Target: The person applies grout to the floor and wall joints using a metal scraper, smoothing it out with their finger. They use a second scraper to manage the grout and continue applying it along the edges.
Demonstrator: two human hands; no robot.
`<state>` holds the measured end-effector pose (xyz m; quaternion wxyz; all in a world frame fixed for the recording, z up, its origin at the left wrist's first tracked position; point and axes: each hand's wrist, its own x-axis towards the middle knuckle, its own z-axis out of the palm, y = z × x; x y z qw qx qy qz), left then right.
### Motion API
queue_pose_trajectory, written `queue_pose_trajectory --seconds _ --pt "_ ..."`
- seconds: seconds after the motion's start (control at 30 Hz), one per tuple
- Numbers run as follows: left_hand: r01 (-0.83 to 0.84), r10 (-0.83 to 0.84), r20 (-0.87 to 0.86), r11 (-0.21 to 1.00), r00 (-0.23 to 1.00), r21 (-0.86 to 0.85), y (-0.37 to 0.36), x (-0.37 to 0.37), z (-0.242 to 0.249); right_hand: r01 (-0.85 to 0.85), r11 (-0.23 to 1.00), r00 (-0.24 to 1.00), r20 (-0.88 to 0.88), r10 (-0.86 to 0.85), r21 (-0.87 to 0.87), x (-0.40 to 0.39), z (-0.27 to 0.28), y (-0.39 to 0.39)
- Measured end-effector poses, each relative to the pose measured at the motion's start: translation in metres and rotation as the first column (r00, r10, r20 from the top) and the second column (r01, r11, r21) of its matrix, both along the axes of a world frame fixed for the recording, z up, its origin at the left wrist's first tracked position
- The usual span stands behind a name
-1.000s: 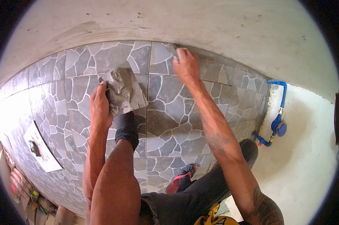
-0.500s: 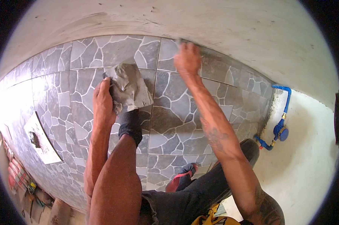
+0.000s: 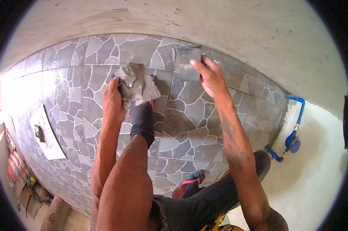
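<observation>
My left hand [image 3: 112,98] is closed round the edge of a flat plate [image 3: 151,92] carrying a thick, wet heap of grey cement paste [image 3: 134,79]. The plate is level above my left foot. My right hand [image 3: 213,77] grips a flat, rectangular scraper blade [image 3: 186,63], grey with smears. My thumb lies on its face, and the fingers are behind it. The blade overlaps the top tile row in this view, near where the stone-patterned tiles [image 3: 183,92] meet the plastered wall [image 3: 189,23].
Blue pipework with a meter [image 3: 292,144] runs along the white surface at right. On the left, a white sheet [image 3: 50,142] bears a dark lump of paste [image 3: 39,133]. Bags [image 3: 19,167] and tools lie at lower left. My flip-flop [image 3: 189,184] rests on the tiles.
My right hand has come away from the wall edge and turned, so the blade's face now shows. The plate in my left hand looks little changed. The whole view has shifted slightly.
</observation>
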<state>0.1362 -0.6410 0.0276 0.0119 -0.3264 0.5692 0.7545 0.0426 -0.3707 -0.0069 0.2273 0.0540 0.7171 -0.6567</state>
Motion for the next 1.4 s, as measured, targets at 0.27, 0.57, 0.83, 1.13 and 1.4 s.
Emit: queue_pose_trajectory --seconds 0.27,0.57,0.83,1.13,1.4 --pt "-0.138 0.105 0.186 0.976 0.977 0.171 0.018 -0.003 0.006 -0.025 0.996 0.935 -0.351 0.055 0.089 0.042 0.052 -0.009" --pt "-0.050 0.014 0.161 0.973 0.987 0.223 -0.003 -0.015 0.010 -0.146 0.946 0.483 -0.814 0.324 0.290 0.072 0.053 -0.037" --pt "0.144 -0.141 0.093 0.989 0.986 -0.024 -0.021 -0.046 0.038 -0.052 0.835 0.439 -0.738 0.512 0.548 0.054 0.027 -0.010" --pt "0.389 -0.401 0.079 0.793 0.913 -0.469 -0.037 -0.069 0.044 -0.092 0.892 0.652 -0.650 0.390 0.443 0.027 0.080 -0.036" --pt "0.654 -0.674 0.177 0.564 0.717 -0.504 -0.010 -0.115 0.031 -0.055 0.832 0.629 -0.628 0.459 0.553 0.018 0.097 -0.016"
